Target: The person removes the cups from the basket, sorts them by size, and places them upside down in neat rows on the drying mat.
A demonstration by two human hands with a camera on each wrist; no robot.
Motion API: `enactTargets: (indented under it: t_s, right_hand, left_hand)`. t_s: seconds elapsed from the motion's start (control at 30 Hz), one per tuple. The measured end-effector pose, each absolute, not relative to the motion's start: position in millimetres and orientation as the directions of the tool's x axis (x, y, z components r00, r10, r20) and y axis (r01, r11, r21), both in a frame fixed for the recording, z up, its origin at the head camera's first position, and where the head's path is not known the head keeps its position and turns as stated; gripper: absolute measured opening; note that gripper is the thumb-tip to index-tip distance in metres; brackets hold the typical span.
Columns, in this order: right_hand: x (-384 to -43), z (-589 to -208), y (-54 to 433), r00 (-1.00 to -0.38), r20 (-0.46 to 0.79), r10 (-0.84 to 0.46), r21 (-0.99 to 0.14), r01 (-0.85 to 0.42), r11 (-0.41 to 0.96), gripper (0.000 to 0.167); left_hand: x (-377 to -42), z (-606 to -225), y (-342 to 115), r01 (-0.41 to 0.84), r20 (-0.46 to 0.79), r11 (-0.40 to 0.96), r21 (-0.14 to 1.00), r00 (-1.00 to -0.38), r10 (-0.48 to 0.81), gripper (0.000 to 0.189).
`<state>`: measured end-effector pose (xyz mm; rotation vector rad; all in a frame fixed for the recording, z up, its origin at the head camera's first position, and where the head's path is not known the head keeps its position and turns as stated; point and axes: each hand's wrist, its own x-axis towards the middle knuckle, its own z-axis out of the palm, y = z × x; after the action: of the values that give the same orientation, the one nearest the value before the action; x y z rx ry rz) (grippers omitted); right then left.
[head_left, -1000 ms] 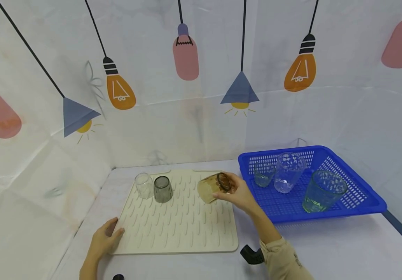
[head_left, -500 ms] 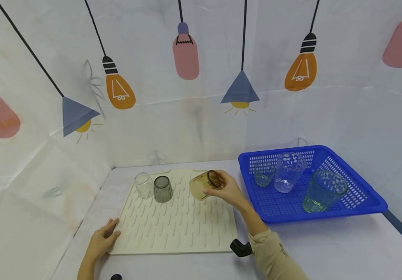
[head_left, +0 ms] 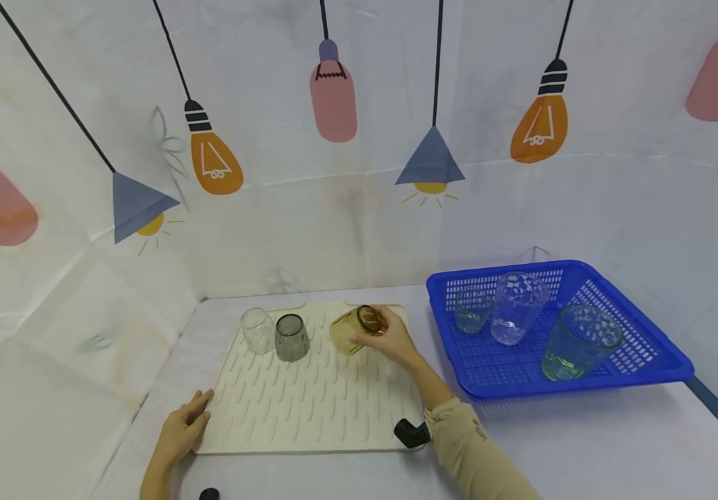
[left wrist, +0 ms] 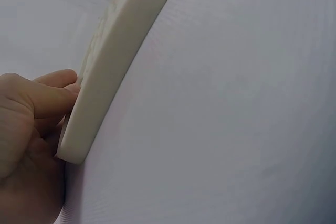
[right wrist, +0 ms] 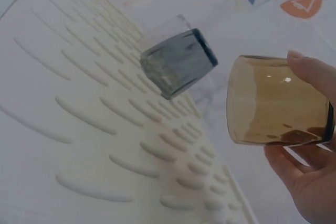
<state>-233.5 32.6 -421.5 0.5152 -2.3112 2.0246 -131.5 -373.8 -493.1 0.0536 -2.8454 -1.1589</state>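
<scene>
In the head view my right hand [head_left: 391,337] pinches an amber drinking glass [head_left: 346,333] between thumb and fingers, tilted on its side above the cream drying mat [head_left: 309,410]. The right wrist view shows the amber glass [right wrist: 262,100] apart from the mat's ridged surface. My left hand [head_left: 179,429] rests against the mat's left edge near its front corner; in the left wrist view its fingertips [left wrist: 68,93] touch the edge. Toward the mat's back left, a smoky grey glass [head_left: 291,339] and a clear glass [head_left: 258,332] stand side by side.
At the right, a blue plastic basket [head_left: 478,387] holds a small clear glass [head_left: 473,311], a taller clear glass [head_left: 517,309] and a greenish glass [head_left: 580,344]. A black angled piece [head_left: 411,434] sits by the right sleeve. A printed sheet [head_left: 359,229] hangs behind the table.
My right hand has carried the amber glass leftward over the mat, toward the grey glass. My left hand has shifted slightly left along the mat's edge. The basket's glasses stay put.
</scene>
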Motion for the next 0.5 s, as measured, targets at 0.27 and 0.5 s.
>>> enactTargets:
  t_s: [0.27,0.5]
  right_hand:
    - [-228,-409,22,-0.940,0.241,-0.243,-0.948,-0.281,0.147,0.060]
    - [-246,-435,10,-0.947,0.256,-0.194,-0.932,-0.295,0.209,0.062]
  left_hand:
    - [-131,-495,-372,-0.001,0.090,0.725,0.688,-0.992,-0.086,0.043]
    - [-129,-497,-370,0.035,0.139,0.730,0.682,-0.987,-0.083,0.041]
